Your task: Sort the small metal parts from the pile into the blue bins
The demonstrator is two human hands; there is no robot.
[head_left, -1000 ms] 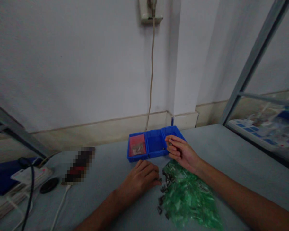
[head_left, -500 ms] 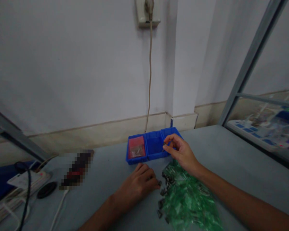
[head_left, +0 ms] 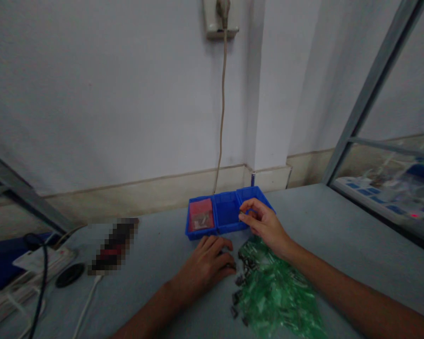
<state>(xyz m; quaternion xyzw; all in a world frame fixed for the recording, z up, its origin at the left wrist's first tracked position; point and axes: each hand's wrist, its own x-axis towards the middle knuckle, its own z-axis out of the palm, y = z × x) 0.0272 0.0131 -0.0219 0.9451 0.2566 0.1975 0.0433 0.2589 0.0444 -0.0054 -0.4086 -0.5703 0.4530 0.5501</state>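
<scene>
My right hand [head_left: 266, 226] is raised at the front of the blue bin set [head_left: 201, 232], thumb and forefinger pinched on a tiny dark piece whose kind I cannot make out. My left hand [head_left: 208, 264] rests low over the table, left of a green plastic bag [head_left: 279, 296]. Its thumb and a finger close on a small dark piece, mostly hidden. Several small dark metallic-looking parts [head_left: 236, 296] lie along the bag's left edge, and more are at its mouth. The left bin holds a red sheet and a clear packet [head_left: 201, 220].
On the left lie a blurred-out device [head_left: 115, 247] with a white cable, a black round object [head_left: 69, 275] and a power strip [head_left: 53, 266]. A grey metal frame [head_left: 360, 103] stands at the right, with cluttered items behind it. A cord [head_left: 223, 94] hangs from a wall socket.
My left hand has shifted slightly, its fingers lifting and spreading more above the thumb. My right hand stays pinched in nearly the same spot. The view has moved a little.
</scene>
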